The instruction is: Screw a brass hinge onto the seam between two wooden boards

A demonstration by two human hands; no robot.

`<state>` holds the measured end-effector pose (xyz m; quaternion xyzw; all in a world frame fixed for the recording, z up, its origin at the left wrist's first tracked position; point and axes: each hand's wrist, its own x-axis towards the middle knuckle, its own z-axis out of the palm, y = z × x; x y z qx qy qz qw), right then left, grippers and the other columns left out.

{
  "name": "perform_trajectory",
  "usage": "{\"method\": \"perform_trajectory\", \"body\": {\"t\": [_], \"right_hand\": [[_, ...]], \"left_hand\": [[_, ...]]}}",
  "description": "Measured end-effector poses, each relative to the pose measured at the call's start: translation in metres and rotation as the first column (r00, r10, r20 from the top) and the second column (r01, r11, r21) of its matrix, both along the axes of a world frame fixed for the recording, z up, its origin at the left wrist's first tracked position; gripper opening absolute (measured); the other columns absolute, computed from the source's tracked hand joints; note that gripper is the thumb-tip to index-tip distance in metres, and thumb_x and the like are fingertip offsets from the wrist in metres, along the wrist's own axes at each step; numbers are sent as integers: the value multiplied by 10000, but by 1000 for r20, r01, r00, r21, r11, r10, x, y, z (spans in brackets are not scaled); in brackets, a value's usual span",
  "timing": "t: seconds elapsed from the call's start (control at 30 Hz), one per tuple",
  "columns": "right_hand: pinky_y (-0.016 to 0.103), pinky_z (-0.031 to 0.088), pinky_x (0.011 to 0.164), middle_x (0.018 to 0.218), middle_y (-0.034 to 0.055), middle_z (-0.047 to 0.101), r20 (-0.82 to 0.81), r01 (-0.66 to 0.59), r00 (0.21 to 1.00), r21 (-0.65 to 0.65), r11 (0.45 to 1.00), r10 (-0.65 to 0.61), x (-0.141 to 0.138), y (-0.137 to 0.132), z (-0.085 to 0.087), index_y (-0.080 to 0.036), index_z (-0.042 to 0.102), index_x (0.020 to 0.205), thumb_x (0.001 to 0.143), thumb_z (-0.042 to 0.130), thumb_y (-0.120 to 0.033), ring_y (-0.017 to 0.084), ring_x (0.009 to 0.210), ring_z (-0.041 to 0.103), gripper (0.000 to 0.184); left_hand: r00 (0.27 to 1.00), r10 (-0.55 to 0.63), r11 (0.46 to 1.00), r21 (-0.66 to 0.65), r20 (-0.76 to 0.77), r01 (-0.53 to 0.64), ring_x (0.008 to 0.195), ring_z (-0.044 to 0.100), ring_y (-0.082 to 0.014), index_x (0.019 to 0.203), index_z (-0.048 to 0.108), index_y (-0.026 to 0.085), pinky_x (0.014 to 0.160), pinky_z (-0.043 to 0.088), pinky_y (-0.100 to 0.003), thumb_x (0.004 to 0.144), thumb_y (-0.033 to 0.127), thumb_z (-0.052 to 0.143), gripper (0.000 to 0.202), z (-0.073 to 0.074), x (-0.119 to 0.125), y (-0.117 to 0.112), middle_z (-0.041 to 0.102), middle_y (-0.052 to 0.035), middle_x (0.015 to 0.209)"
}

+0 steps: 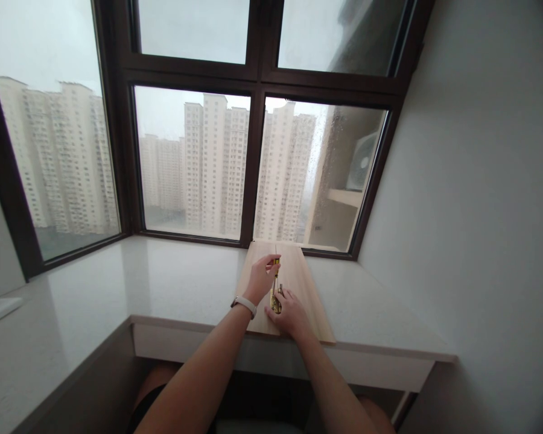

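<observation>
My left hand (260,278), with a pale band on its wrist, is closed around the yellow-and-black handle of a small screwdriver (277,263). The screwdriver stands nearly upright, its thin shaft pointing down toward a gold-coloured metal piece (276,304). Whether the tip touches that piece, I cannot tell. My right hand (293,313) grips the metal piece from the right, fingers over its upper side and thumb at its lower left. Both hands are over a light wooden board (314,313), which lies on the white counter.
The white counter (176,277) runs under dark-framed windows (253,150), and the board reaches back to the frame. A white flat object (0,310) lies at the far left. A plain wall (470,181) rises on the right. My legs are below the counter's front edge.
</observation>
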<state>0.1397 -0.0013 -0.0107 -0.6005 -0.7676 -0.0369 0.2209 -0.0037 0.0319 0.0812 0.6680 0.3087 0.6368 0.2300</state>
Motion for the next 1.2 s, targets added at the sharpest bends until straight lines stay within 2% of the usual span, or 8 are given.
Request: {"method": "perform_trajectory", "body": {"t": [0.17,0.4,0.7,0.93,1.1,1.2], "right_hand": [[426,243,1181,1540,147,449,-3,-5,1000,-3,1000,5,0,1,0,-188,562,1431,857,514,-654,316,1422,379,741],[431,252,1175,1529,144,463,-7,-1,1000,5,1000,1,1,1,-1,-200,568,1428,854,518,-658,318,1412,393,736],[424,238,1180,1541,147,448,-2,3,1000,-14,1000,-3,0,0,0,-190,560,1434,856,513,-658,316,1421,379,745],[425,236,1180,1547,129,443,-9,6,1000,-28,1000,-6,-1,-3,4,-207,550,1444,857,518,-653,314,1426,371,737],[424,230,1184,1551,121,440,-10,9,1000,-42,999,-10,-1,-4,6,-215,555,1438,854,532,-644,309,1430,366,725],[424,232,1184,1552,118,439,-11,15,1000,-41,999,-16,-1,-3,5,-218,551,1442,854,532,-646,310,1430,365,728]], "left_hand": [[999,-7,1000,-4,-36,6,920,681,-167,1211,674,208,844,553,-304,943,180,542,300,-1,-2,-1,729,-68,1037],[999,-43,999,-22,17,43,943,694,-168,1207,655,202,851,546,-312,941,171,540,291,-4,-3,6,735,-73,1022],[1000,3,999,-43,22,-2,872,683,-170,1131,685,209,736,557,-272,897,198,630,240,-2,-1,2,715,-55,944],[1000,5,1000,-9,6,-5,920,683,-168,1191,648,216,852,541,-319,948,162,526,277,-3,-6,2,724,-65,1005],[1000,14,1000,-25,23,-13,883,675,-159,1225,633,216,836,541,-313,945,158,526,305,-3,-6,2,711,-55,945],[999,41,999,-15,3,-41,876,666,-151,1185,654,218,800,537,-287,920,135,546,298,-2,-5,1,699,-48,938]]}}
